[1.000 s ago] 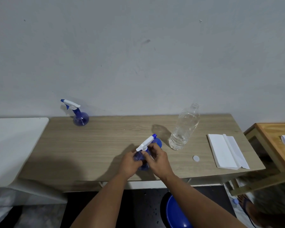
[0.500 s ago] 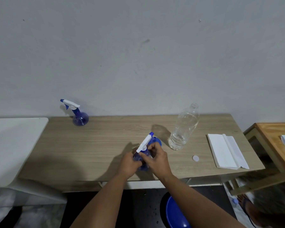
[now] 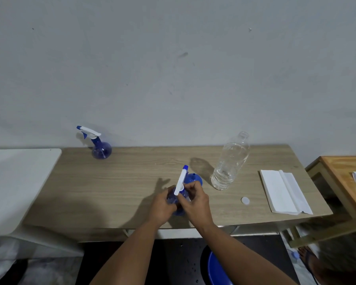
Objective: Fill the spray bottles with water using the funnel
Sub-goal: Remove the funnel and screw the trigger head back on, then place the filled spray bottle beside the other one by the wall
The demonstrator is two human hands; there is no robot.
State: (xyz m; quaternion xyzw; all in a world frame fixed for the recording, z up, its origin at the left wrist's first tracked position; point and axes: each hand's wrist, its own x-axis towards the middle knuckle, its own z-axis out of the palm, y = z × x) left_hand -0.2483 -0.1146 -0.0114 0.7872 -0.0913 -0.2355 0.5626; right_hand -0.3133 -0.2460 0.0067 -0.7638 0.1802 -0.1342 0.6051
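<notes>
Bench [image 3: 115, 182] crowded: both hands' fingers [image 3: 190, 187] grip the spray bottle [image 3: 178, 202]; twisting its head could knock the funnel [image 3: 193, 178] behind.

Plain home room, scuffed grey wall [image 3: 173, 68], laminate wood table [image 3: 121, 182], side tables

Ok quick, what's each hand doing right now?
Left hand: closed around the blue spray bottle.
Right hand: fingers pinched on the bottle's white spray head.
</notes>
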